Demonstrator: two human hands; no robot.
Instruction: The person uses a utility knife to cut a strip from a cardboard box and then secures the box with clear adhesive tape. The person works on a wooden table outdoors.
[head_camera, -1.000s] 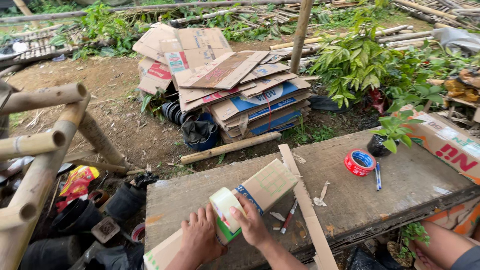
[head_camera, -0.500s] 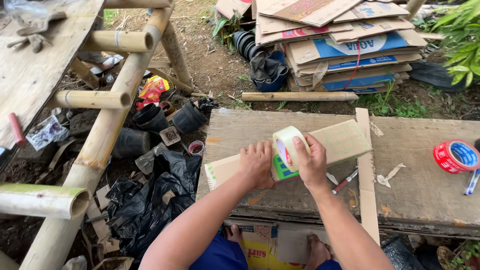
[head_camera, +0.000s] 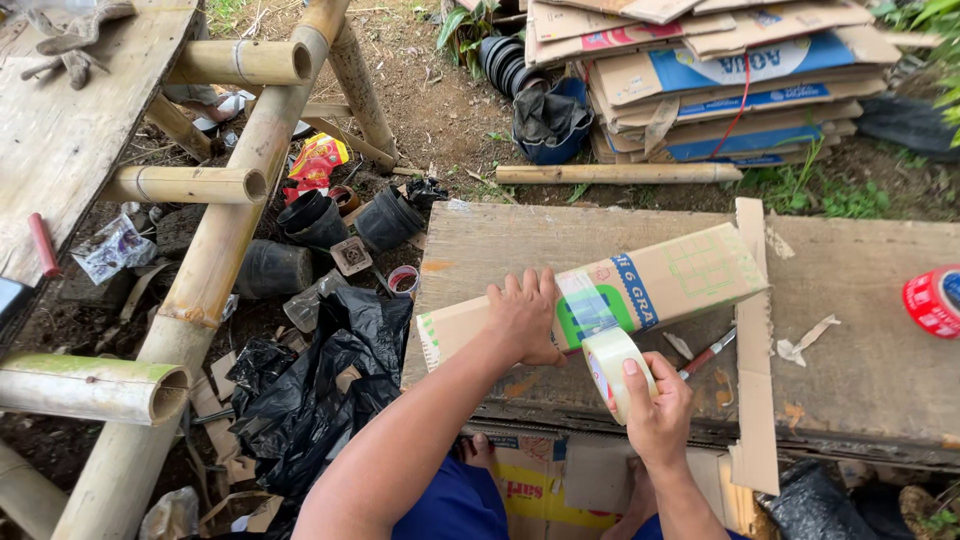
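Head view: left hand (head_camera: 525, 318) lies flat, fingers spread, pinning the long cardboard box (head_camera: 640, 290) on the tabletop (head_camera: 860, 370); right hand (head_camera: 655, 400) is closed round the clear tape roll (head_camera: 612, 370), a strip running up over the box middle. One band looks partly laid, both ends untaped. Near tabletop edge is just below the hands, cardboard strip (head_camera: 755, 350) touching the box's right end, open room beyond it up to the red tape roll (head_camera: 935, 300)

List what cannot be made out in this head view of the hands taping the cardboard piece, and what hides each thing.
- Cardboard piece: its middle is covered by the left hand.
- Clear tape roll: its far side is hidden by the right hand.
- Red tape roll: cut off by the right edge.
- Tool on the wooden table, red handle: its tip is hidden under the cardboard.
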